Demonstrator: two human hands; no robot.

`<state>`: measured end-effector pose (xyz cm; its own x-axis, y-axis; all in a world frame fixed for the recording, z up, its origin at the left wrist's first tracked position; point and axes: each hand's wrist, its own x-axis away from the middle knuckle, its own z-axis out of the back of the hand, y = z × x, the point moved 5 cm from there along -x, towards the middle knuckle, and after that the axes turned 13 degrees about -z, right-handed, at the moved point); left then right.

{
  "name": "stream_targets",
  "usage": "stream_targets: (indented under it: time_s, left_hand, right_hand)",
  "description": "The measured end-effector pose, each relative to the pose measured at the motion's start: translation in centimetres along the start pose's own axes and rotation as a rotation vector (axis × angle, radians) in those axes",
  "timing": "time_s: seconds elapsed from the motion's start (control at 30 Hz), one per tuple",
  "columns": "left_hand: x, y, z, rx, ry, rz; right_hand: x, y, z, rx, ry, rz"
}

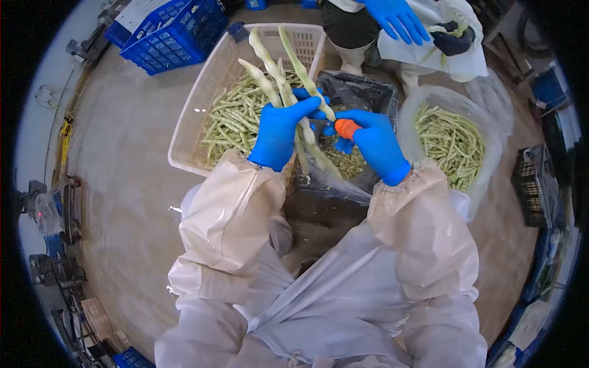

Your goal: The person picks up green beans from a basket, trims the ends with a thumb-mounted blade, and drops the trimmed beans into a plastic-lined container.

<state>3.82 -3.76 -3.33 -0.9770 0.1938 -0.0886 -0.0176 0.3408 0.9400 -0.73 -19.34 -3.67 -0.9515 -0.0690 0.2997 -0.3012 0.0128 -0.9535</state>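
My left hand (279, 129), in a blue glove, is closed around several long, pale green beans (265, 56) that stick out above and below the fist. One greener bean (299, 61) slants down toward my right hand (371, 140), also gloved in blue. The right fingers pinch that bean's lower end, and an orange covering (347, 128) shows at the thumb. Below both hands sits a black crate (386, 98) lined with clear plastic, with small green bean pieces (350, 161) inside.
At left stands a white crate (190, 132) of long beans (233, 126). A clear bag (412, 101) of beans (451, 144) stands at right. Opposite, another person's blue-gloved hand (399, 19) is near a dark-gloved one (453, 40). Blue crates (175, 40) lie at upper left.
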Motion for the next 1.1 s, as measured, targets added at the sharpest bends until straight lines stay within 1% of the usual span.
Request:
stream_targets:
  time_s: [0.07, 0.1, 0.17, 0.2, 0.27, 0.3, 0.33, 0.4, 0.43, 0.53, 0.57, 0.67, 0.77, 0.87, 0.93, 1.0, 1.07, 1.1]
  left_hand:
    - [0.1, 0.2, 0.2, -0.006, 0.010, 0.033]
    - [0.2, -0.1, 0.6, -0.040, 0.069, 0.045]
    - [0.2, 0.3, 1.1, -0.157, 0.107, 0.020]
    - [0.2, 0.4, 1.3, -0.216, 0.126, 0.009]
    - [0.0, 0.5, 1.5, -0.283, 0.128, -0.086]
    - [-0.1, 0.7, 1.3, -0.317, 0.128, -0.133]
    - [0.0, 1.1, 0.7, -0.372, 0.075, -0.231]
    - [0.6, 1.6, -0.8, -0.483, -0.035, -0.426]
    - [0.8, 1.3, -1.2, -0.578, -0.106, -0.341]
    - [1.3, -0.3, -1.8, -0.898, -0.311, -0.238]
    - [1.3, -0.5, -1.6, -0.856, -0.293, -0.245]
    - [1.4, -0.3, -1.7, -0.762, -0.275, -0.245]
    - [1.1, 0.4, -1.6, -0.454, -0.186, -0.121]
    - [-0.4, 3.6, 0.7, -0.284, 0.070, -0.180]
    - [-2.1, 5.3, 4.9, -0.223, 0.229, -0.265]
    - [-2.2, 7.5, 8.8, -0.089, 0.435, -0.329]
    - [-3.0, 8.4, 13.4, -0.073, 0.572, -0.433]
    - [-2.8, 8.8, 14.5, -0.065, 0.641, -0.483]
  right_hand:
    - [0.1, 0.0, 0.4, -0.002, 0.064, -0.029]
    - [-0.1, -0.2, 1.2, 0.169, 0.168, 0.059]
    - [-0.4, -0.6, 2.9, 0.509, 0.379, 0.234]
    - [-0.2, -0.9, 3.1, 0.624, 0.442, 0.296]
    - [0.3, -1.6, 3.1, 0.856, 0.567, 0.420]
    - [0.4, -1.5, 2.8, 0.882, 0.543, 0.432]
    - [0.5, -1.3, 2.1, 0.909, 0.519, 0.444]
    - [0.9, -1.1, 0.8, 0.934, 0.467, 0.470]
    - [1.2, -1.1, 0.0, 0.933, 0.441, 0.486]
    - [1.6, -1.4, -0.5, 0.912, 0.379, 0.489]
    - [1.6, -1.2, -0.6, 0.901, 0.363, 0.484]
    - [0.6, 0.1, 0.6, 0.527, 0.357, 0.318]
    - [0.3, -0.9, 1.4, -0.048, 0.019, 0.052]
    - [0.1, -1.0, 1.4, -0.059, 0.086, 0.063]
    - [-0.3, -0.5, 2.6, 0.045, 0.180, 0.115]
    - [-0.7, -0.1, 3.9, 0.117, 0.276, 0.170]
    - [-0.9, -0.1, 5.3, 0.153, 0.378, 0.224]
    - [-0.8, -0.3, 5.9, 0.202, 0.422, 0.182]
